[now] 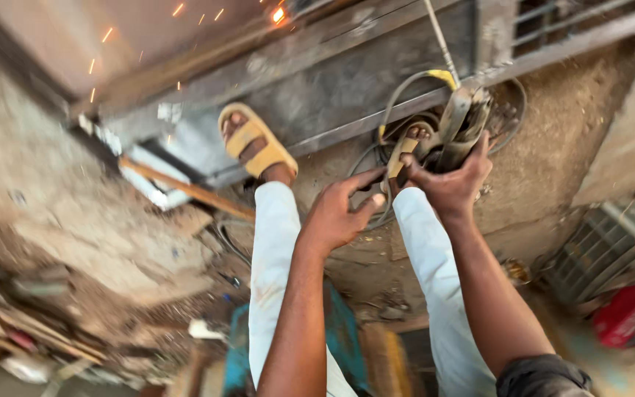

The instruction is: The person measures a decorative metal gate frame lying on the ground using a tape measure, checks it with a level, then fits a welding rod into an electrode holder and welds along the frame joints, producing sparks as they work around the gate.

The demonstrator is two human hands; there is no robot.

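Dark metal makes up the tool we hold, a handheld power tool with a worn grey body, though the blur keeps us from telling its exact kind; it sits above our right knee, close to the steel frame on the ground. Our right hand is wrapped around the lower end of its body, fingers curled together and clamped on it. Our left hand is just beside it, thumb and forefinger spread apart and reaching toward the same lower end; whether the fingertips touch the tool we cannot tell. A grey cable with a yellow sleeve loops up behind the tool and coils on the dirt around our right foot. Both legs in white trousers stretch forward, each foot in a yellow sandal, the left sandal resting on the edge of a flat steel frame built of grey plate and bars. Orange sparks fly at the far top of the view, beyond the frame. A wooden strip lies slanted near the left sandal. At the right edge stands a grey slatted crate; what it holds is not visible to us, and beside it is a blurred red container whose contents we cannot make out either. Scrap and debris litter the dusty ground at lower left.
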